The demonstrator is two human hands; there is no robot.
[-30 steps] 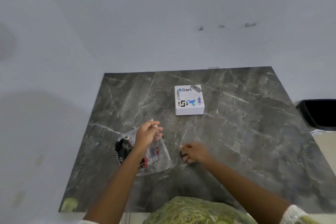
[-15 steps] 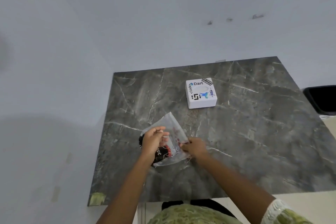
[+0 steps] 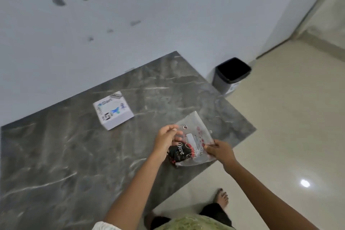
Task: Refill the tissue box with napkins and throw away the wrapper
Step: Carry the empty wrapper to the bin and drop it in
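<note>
A clear plastic wrapper [image 3: 194, 134] with a black and red "Dove" print is held up over the right part of the dark marble table [image 3: 65, 155]. My left hand [image 3: 166, 140] grips its left side and my right hand [image 3: 218, 149] pinches its lower right edge. The wrapper looks flat; I cannot tell whether napkins are inside. A white square tissue box [image 3: 113, 110] with printed logos lies on the table, to the upper left of my hands and apart from them.
A black waste bin [image 3: 230, 74] stands on the pale tiled floor beside the table's far right corner, against the wall. My bare foot [image 3: 222, 197] is on the floor below the table's right edge. A grey wall runs behind the table.
Both hands have lifted the wrapper off the table and carried it rightward. My view has swung right, bringing the bin and floor into sight.
</note>
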